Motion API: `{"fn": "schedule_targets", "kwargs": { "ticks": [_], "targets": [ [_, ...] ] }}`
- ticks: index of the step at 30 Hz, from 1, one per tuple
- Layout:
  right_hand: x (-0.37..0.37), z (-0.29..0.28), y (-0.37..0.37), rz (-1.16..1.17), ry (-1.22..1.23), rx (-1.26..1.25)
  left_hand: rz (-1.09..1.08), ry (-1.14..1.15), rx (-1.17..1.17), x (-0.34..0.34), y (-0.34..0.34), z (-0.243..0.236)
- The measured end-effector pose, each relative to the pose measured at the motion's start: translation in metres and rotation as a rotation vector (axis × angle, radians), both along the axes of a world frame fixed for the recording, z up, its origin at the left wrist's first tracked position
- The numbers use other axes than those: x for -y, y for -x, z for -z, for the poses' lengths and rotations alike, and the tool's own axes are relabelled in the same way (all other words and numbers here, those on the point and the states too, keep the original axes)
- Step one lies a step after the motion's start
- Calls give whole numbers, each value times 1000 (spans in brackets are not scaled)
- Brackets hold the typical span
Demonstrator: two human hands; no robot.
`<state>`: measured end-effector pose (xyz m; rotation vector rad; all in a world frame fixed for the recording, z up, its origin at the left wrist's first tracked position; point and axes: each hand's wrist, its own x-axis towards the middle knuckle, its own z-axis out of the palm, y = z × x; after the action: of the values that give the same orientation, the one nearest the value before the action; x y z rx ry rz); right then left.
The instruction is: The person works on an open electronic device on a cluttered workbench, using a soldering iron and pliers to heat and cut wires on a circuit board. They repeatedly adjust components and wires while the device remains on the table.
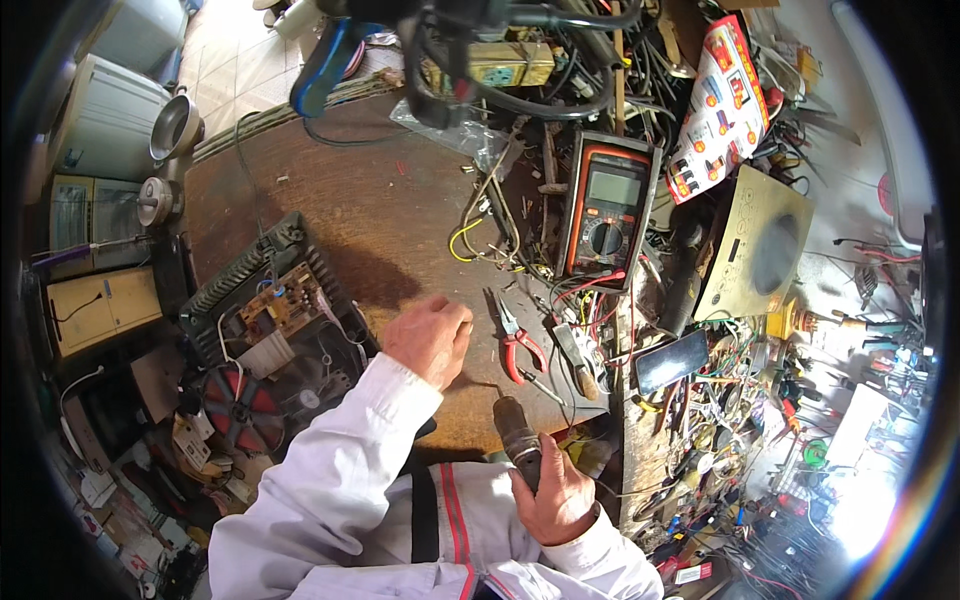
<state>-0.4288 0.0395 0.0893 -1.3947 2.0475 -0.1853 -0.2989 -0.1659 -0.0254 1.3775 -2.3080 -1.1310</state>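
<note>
My right hand (pixel 558 497) is wrapped round a dark, worn cylindrical tool (pixel 517 436) with a narrow metal tip pointing up the table; its exact kind does not show. Over the brown wooden table (pixel 290 180), my left hand (pixel 430 340) has its fingers curled together, and whatever they may pinch is hidden. Just right of it lie red-handled pliers (pixel 518 345), jaws away from me. A thin probe-like rod (pixel 542 386) rests beside them. Left of my left hand stands an opened black appliance housing (pixel 330 350) with a tan circuit board (pixel 283 303) and a red-and-black round coil (pixel 243 408).
An orange-framed multimeter (pixel 606 212) with red leads sits right of the pliers. Beyond it are a gold-coloured cooktop panel (pixel 757 245), a phone (pixel 671 362) and heaped wires. A black-and-blue object (pixel 328 65) hangs close at the top. Metal pans (pixel 176 128) stand far left.
</note>
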Motion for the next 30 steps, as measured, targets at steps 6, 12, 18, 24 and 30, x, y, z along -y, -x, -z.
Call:
{"fn": "schedule_targets", "kwargs": {
  "ticks": [6, 12, 18, 24, 30],
  "targets": [
    [8, 10, -8, 26, 82, 7, 79, -6, 73, 4, 41, 16],
    [8, 5, -8, 78, -3, 38, 164, 10, 215, -1, 39, 30],
    [9, 2, -5, 59, -43, 49, 338, -147, 404, 7, 23, 18],
    [1, 2, -1, 42, -11, 20, -45, 51, 75, 21, 47, 25],
    [4, -2, -4, 26, -98, 17, -134, 120, 36, 45, 80, 53]
  ]
}}
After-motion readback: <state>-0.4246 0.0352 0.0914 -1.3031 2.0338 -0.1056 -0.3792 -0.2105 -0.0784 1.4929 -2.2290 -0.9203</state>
